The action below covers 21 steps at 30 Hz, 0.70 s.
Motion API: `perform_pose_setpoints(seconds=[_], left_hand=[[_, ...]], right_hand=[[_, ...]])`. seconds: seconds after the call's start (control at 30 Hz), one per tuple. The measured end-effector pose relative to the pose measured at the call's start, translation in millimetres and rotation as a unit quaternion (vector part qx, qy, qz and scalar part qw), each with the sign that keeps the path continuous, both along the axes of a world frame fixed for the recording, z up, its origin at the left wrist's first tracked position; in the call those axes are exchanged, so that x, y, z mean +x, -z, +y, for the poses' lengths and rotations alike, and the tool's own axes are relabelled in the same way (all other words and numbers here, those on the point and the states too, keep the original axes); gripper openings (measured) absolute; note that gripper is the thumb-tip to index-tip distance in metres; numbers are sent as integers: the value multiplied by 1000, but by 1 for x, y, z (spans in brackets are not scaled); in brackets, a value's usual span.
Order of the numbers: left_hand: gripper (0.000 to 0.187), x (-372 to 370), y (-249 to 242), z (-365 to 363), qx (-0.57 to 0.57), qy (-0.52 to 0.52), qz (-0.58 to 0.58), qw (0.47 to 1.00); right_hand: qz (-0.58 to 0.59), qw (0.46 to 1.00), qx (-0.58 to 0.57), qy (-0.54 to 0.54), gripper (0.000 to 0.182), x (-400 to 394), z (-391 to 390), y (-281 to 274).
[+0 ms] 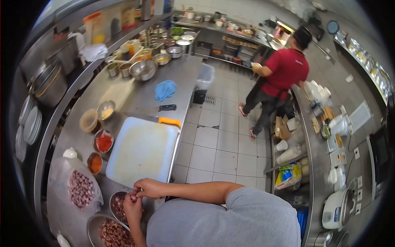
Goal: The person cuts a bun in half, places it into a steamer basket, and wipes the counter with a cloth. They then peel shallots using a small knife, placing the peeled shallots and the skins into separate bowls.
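Observation:
My right hand [149,188] and my left hand [133,208] meet above a metal bowl [113,202] of small reddish-brown bulbs, which look like shallots. The fingers of both hands are pinched together around a small piece, probably a shallot, mostly hidden by the fingertips. A larger metal bowl [91,227] beside my left forearm contains more reddish-brown pieces. To the left lies a clear plastic bag [92,193] with many pale purple shallots [80,188]. Just beyond my hands is a white cutting board [142,150].
An orange-handled knife [169,122] and a black-handled knife [167,108] lie past the board, near a blue cloth [165,89]. Small bowls of red [103,142] and orange [95,163] food stand left of it. A co-worker in a red shirt [286,70] stands across the aisle.

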State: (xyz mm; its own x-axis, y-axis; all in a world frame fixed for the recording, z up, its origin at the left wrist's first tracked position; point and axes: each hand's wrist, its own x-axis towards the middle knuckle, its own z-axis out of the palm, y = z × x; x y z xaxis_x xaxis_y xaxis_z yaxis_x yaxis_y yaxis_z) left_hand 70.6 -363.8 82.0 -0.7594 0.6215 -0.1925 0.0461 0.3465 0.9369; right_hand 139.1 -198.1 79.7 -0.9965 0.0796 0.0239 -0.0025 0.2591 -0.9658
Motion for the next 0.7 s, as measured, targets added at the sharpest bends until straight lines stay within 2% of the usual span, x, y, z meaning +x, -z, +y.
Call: perform_pose_setpoints(seconds=[0.17, 0.37, 0.43, 0.47, 0.53, 0.63, 0.7], left_hand=[[16, 14, 10, 25, 5, 49, -38, 998], [14, 56, 18, 81, 55, 125, -70, 988], [11, 68, 19, 95, 87, 141, -159, 973], [11, 76, 18, 102, 87, 153, -161, 971], [9, 89, 9, 113, 85, 168, -227, 956], [12, 109, 16, 123, 56, 179, -260, 947], [15, 127, 8, 129, 29, 206, -275, 939]], right_hand=[[14, 999, 16, 43, 20, 29, 21, 6], [-9, 989, 38, 145, 20, 99, 58, -6], [12, 986, 31, 164, 24, 122, 69, -8], [10, 984, 33, 176, 24, 134, 73, -9], [22, 987, 68, 141, 32, 153, 81, -14], [50, 982, 100, 153, 39, 180, 84, -9], [23, 980, 107, 166, 39, 196, 85, -8]])
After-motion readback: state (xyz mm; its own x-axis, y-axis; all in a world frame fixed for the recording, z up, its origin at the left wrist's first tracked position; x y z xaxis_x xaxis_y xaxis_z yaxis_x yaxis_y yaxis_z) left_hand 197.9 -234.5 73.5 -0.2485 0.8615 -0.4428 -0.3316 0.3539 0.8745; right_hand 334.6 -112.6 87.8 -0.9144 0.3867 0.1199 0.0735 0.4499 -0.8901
